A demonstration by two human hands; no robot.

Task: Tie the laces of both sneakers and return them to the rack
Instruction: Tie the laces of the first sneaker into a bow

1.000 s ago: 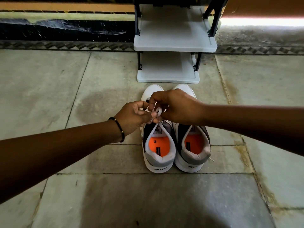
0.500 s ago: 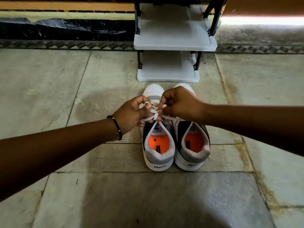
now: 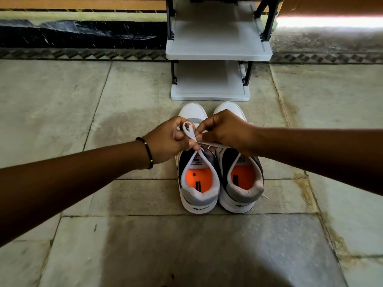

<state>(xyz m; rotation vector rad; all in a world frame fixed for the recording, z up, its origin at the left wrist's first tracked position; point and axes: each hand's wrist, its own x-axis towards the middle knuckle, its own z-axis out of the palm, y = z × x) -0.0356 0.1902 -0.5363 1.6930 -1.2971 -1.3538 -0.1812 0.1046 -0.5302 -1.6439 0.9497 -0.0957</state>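
Note:
Two white and grey sneakers with orange insoles stand side by side on the stone floor, heels toward me: the left sneaker and the right sneaker. Both hands meet over the left sneaker's tongue. My left hand pinches the white lace at the base of an upright loop. My right hand grips the lace's other strand, which runs right under the palm. The right sneaker's lace tip trails loose by its heel.
A grey shoe rack with two bare shelves and black posts stands just beyond the sneakers' toes, against a dark wall base. Stone floor tiles surround the sneakers.
The lace has gone from two strands pulled sideways to a loop standing up between my hands. Both hands stayed over the left sneaker, drawing closer together.

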